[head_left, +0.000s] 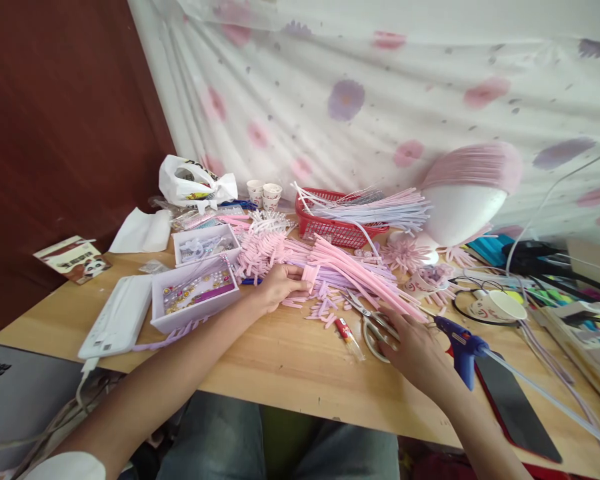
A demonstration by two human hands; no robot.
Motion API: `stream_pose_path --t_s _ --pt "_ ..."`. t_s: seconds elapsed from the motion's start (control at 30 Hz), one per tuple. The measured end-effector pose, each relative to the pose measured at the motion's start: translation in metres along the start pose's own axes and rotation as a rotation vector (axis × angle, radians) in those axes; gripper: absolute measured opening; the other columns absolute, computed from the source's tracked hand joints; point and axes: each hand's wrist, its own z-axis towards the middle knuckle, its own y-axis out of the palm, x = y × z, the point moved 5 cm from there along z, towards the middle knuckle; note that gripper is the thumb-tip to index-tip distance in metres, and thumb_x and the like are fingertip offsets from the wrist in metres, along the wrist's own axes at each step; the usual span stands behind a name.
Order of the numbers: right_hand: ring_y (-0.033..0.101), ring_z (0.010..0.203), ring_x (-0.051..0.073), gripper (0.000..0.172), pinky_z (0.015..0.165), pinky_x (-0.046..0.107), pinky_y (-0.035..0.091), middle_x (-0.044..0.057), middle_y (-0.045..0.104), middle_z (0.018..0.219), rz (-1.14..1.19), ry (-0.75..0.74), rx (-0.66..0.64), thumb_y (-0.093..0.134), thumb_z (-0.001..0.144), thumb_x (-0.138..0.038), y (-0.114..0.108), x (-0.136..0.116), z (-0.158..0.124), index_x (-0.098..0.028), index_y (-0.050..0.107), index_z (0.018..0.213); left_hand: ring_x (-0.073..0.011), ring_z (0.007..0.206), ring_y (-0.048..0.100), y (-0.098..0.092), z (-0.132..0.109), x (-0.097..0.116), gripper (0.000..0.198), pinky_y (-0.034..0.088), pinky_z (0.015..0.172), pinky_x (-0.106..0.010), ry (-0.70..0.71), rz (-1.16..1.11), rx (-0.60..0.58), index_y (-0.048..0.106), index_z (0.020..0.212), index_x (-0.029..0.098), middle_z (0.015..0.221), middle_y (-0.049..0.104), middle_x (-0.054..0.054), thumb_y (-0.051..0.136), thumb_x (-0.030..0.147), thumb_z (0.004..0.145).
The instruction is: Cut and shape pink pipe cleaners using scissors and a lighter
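My left hand (279,288) is closed, pinching a small bunch of short pink pipe cleaner pieces (310,275) between thumb and fingers. Its grip is just above the middle of the table. My right hand (415,343) has its fingers on the handles of a pair of scissors (364,308), whose blades point away to the left and lie slightly apart. Cut lilac pipe cleaner pieces (325,307) are scattered between the hands. Behind them lies a bundle of long pink pipe cleaners (360,273). A lighter-like tube with a red label (347,333) rests beside the scissors.
A red basket (330,230) holds more pipe cleaners at the back. White boxes (180,325) of beads stand left, near a white power bank (117,313). To the right are a blue glue gun (463,347), a phone (517,407), a paper cup (497,307) and a white dome form (463,210).
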Motion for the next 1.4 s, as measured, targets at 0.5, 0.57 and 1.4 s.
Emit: stream_pose_path --t_s 0.5,0.57,1.4 --pt "0.064 0.077 0.021 0.056 0.068 0.031 0.05 0.006 0.073 0.091 0.949 0.097 -0.187 0.075 0.076 -0.046 -0.037 0.003 -0.004 -0.024 0.055 0.124 -0.0144 0.07 0.069 0.001 0.0 -0.001 0.034 0.057 0.072 -0.026 0.004 0.019 -0.014 0.076 0.08 0.011 0.078 0.075 -0.006 0.091 0.018 0.051" --pt "0.062 0.075 0.02 0.064 0.066 0.03 0.049 0.004 0.069 0.089 0.962 0.075 -0.17 0.077 0.074 -0.043 -0.039 -0.001 0.002 -0.024 0.054 0.13 -0.0146 0.069 0.069 0.001 0.001 -0.001 0.034 0.057 0.071 -0.026 0.008 0.016 -0.021 0.076 0.08 0.011 0.078 0.075 -0.006 0.091 0.018 0.05" --pt "0.069 0.089 0.026 0.035 0.075 0.032 0.051 0.005 0.077 0.1 0.606 -0.187 -0.049 0.067 0.079 -0.034 -0.032 -0.086 0.061 -0.024 0.076 0.111 -0.0136 0.067 0.064 0.015 -0.011 0.001 0.028 0.053 0.071 -0.026 -0.031 0.154 -0.153 0.074 0.072 0.015 0.072 0.071 -0.002 0.09 0.024 0.049"
